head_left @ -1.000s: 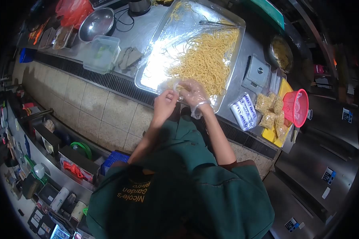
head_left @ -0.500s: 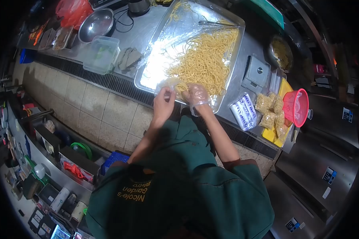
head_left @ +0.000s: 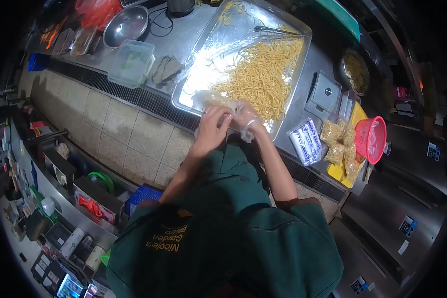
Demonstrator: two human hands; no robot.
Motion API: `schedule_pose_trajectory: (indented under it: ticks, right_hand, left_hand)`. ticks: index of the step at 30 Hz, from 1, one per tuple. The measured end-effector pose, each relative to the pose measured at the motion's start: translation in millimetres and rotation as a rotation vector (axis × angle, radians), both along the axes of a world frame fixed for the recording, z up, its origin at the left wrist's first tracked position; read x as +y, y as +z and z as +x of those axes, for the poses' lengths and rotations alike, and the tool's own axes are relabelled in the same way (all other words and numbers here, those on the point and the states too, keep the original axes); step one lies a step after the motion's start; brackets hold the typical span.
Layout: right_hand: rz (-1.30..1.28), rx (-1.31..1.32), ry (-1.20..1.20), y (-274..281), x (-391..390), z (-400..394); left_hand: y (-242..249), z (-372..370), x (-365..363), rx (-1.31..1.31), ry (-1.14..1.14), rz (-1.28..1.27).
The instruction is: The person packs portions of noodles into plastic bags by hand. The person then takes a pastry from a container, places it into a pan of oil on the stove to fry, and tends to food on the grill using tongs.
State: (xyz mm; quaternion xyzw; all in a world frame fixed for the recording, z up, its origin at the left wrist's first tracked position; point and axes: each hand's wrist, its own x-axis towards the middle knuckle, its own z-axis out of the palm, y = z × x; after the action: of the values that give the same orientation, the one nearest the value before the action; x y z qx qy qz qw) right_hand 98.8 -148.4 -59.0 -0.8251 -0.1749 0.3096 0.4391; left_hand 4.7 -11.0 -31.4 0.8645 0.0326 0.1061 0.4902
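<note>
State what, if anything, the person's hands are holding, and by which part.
Both hands, left hand bare and right hand gloved, hold a clear plastic bag of noodles by its near, open edge, over the tray.

Both hands meet at the near edge of the tray (head_left: 196,64). The left hand (head_left: 211,130) and gloved right hand (head_left: 246,119) pinch a clear bag (head_left: 208,99); noodles (head_left: 263,74) lie just beyond them.

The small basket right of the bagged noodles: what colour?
Red basket, seen clearly in the head view.
</note>
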Motion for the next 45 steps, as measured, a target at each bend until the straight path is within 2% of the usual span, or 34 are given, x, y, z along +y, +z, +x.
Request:
schedule_pose_trajectory:
  ticks: [1,3,7,10,11,13,14,15,18,19,22,26,27,30,34,36,38,39,42,45]
  right_hand:
    - [0.018,0.073,-0.046,32,2,-3]
    - [0.513,0.844,-0.379,29,-1,-4]
    - [0.942,0.959,-0.376,10,-15,-7]
    - [0.854,0.914,-0.414,25,-13,-11]
    - [0.445,0.726,-0.346,26,-12,-6]
    - [0.016,0.098,-0.084,37,-6,-5]
    - [-0.202,-0.214,0.044,46,-4,-5]
    - [-0.213,-0.242,0.096,58,1,0]
    - [0.009,-0.127,-0.116,83,3,4]
    - [0.079,-0.125,-0.172,73,2,9]
    - [0.109,-0.236,-0.171,54,-7,10]
    - [-0.057,-0.605,0.063,12,-13,-3]
    - [-0.039,-0.611,0.050,10,-11,-6]
    - [-0.226,-0.199,0.015,9,-5,1]
    - [-0.031,-0.138,-0.136,35,-7,9]
    - [-0.046,-0.120,-0.057,52,-9,21]
    - [-0.038,-0.138,-0.002,79,-8,27]
    - [-0.015,-0.050,0.013,92,-7,32]
    - [-0.101,-0.103,0.120,117,0,41]
    - [0.175,-0.170,0.184,119,13,32]
  left_hand:
    - [2,-3,0,0.003,-0.007,-0.001]
    - [-6,-9,-2,0.021,0.033,-0.045]
    - [-18,-11,-6,0.043,0.027,-0.134]
    - [-28,-10,-14,0.080,0.063,-0.237]
    - [-39,-11,-15,0.137,0.099,-0.394]
    - [-61,-14,-17,0.259,0.165,-0.706]
    - [-65,-15,-17,0.239,0.156,-0.776]
    - [-65,-13,-16,0.216,0.146,-0.847]
    - [-36,-6,-9,0.234,0.211,-1.093]
    - [-27,-3,-7,0.229,0.265,-1.178]
    - [-26,-1,2,0.190,0.282,-1.289]
    - [-26,-3,6,0.184,0.300,-1.337]
    - [-25,-3,5,0.185,0.314,-1.349]
    - [-22,-4,7,0.194,0.306,-1.326]
    - [-26,-7,20,0.216,0.311,-1.238]
    - [-36,-4,25,0.282,0.302,-1.102]
    - [-31,-2,25,0.281,0.239,-1.062]
    - [-29,-1,24,0.283,0.232,-1.046]
    - [-22,3,22,0.283,0.251,-1.040]
    - [-22,6,19,0.270,0.319,-1.056]
